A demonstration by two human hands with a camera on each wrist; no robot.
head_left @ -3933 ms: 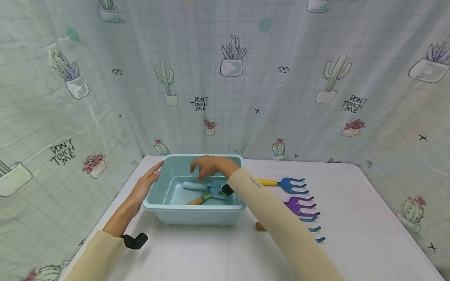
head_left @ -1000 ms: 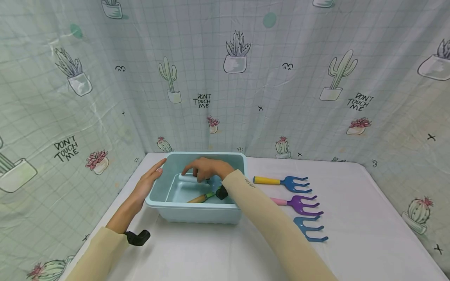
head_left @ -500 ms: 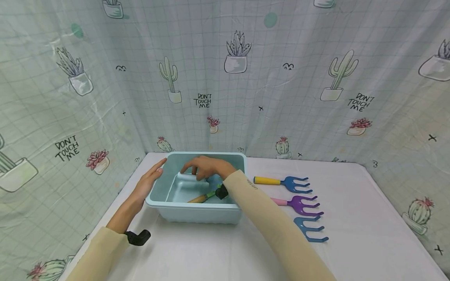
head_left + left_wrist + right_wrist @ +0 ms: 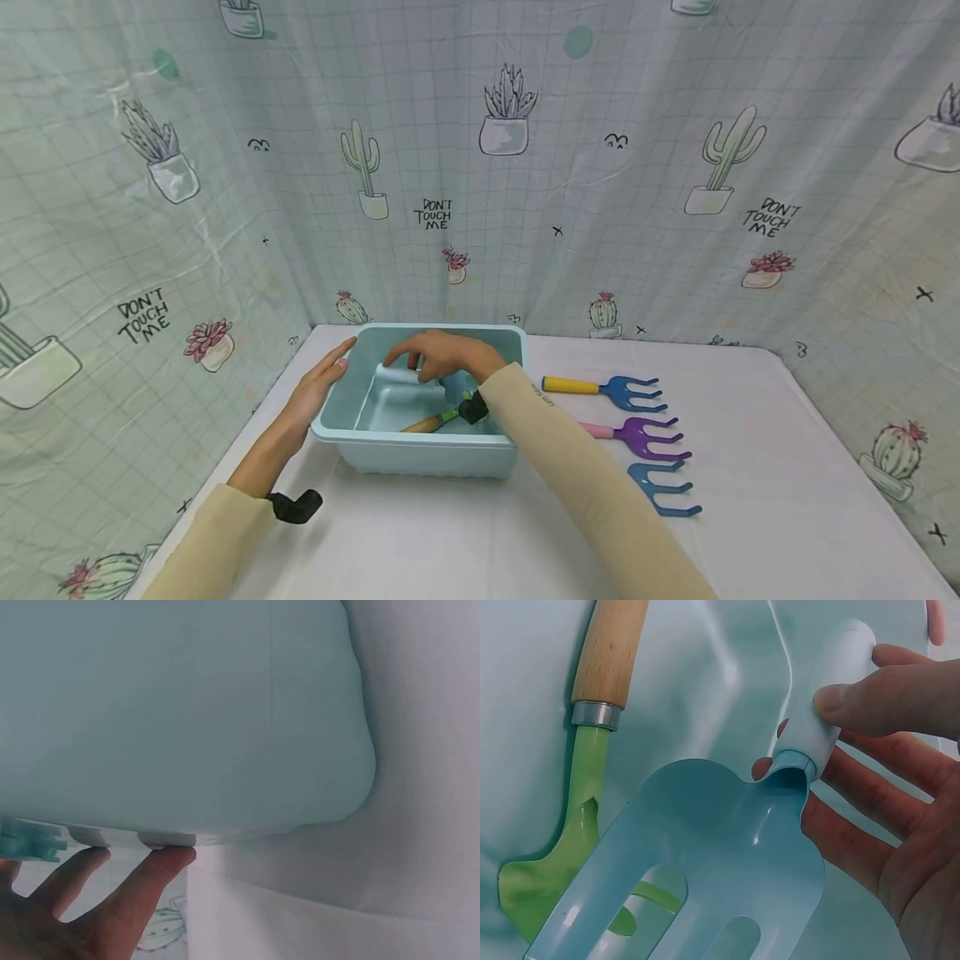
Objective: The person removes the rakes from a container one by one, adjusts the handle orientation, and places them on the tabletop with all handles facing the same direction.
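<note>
My right hand (image 4: 437, 353) reaches into the pale blue plastic tub (image 4: 423, 457). In the right wrist view its thumb and fingers grip the light blue handle of a slotted blue hand trowel (image 4: 735, 832). The blade lies above a green garden tool with a wooden handle (image 4: 611, 660), whose head is partly covered. My left hand (image 4: 311, 396) rests at the tub's left side with fingers extended. In the left wrist view, fingertips touch the tub near its rim, and a teal clip-like part (image 4: 30, 840) shows there.
To the tub's right lie a blue fork with yellow handle (image 4: 630, 393), a purple fork with pink handle (image 4: 647, 439) and another blue fork (image 4: 663, 490). My right sleeve hides that last fork's handle. A cactus-print curtain (image 4: 555, 183) surrounds the white table (image 4: 772, 500).
My right hand was above the trowel, then came down and took its handle. Since then the handle has shifted slightly up and back. The left hand stays at the tub's side.
</note>
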